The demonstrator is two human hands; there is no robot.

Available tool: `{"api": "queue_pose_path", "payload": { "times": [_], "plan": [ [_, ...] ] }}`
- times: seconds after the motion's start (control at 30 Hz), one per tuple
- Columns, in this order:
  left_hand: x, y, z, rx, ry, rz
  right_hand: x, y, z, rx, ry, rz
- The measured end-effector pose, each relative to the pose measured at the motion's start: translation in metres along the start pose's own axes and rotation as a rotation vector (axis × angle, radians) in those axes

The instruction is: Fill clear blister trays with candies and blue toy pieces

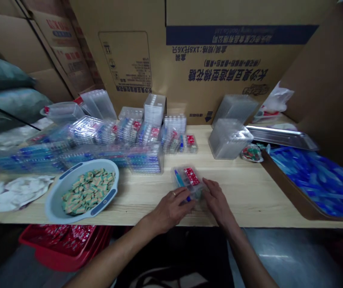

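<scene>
Clear plastic box (186,178): small, sitting on the pale wooden table (249,192) near its front edge, with a blue piece (177,178) and a red-and-white packet (191,176) visible through its wall; a lid cannot be made out.

Left hand (171,208): ring on one finger (174,193), fingers curled closed around the box's near side, apparently gripping it.

Right hand (217,202): fingers bent against the box's near right corner, apparently bracing it from the other side, so the two hands seem to steady it between them.

Light blue basin (69,176): left of the box, holding loose green-and-tan packets (87,192), with crumpled white plastic (21,194) just beyond it.

Filled clear boxes (129,132): behind the box in crowded rows, apparently gathered out of the way of the hands.

Wooden-edged tray (291,192): right of the box, heaped with blue plastic pieces (318,180), the same colour as the piece inside; a steel tray (282,137) lies behind it.

Red crate (60,256): below the table, left of the box, full of red-and-white packets (66,236), seemingly kept within easy reach.
</scene>
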State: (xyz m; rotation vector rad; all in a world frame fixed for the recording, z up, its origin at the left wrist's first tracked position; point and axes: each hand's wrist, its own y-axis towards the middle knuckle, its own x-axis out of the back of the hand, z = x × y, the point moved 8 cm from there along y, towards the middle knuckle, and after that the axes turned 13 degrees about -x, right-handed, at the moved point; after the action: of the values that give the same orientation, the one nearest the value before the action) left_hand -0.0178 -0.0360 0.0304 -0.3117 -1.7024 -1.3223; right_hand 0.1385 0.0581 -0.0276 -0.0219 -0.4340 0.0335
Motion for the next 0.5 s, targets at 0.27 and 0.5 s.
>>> {"api": "queue_pose_path", "payload": {
  "times": [0.27,0.5],
  "plan": [
    [0.017,-0.029,0.017,0.606,-0.261,-0.291,-0.014,0.006,-0.024,-0.27,0.183,0.135],
    [-0.052,-0.058,0.038,1.166,-0.618,-0.413,-0.026,0.017,-0.019,-0.222,0.153,0.112]
  ]
}}
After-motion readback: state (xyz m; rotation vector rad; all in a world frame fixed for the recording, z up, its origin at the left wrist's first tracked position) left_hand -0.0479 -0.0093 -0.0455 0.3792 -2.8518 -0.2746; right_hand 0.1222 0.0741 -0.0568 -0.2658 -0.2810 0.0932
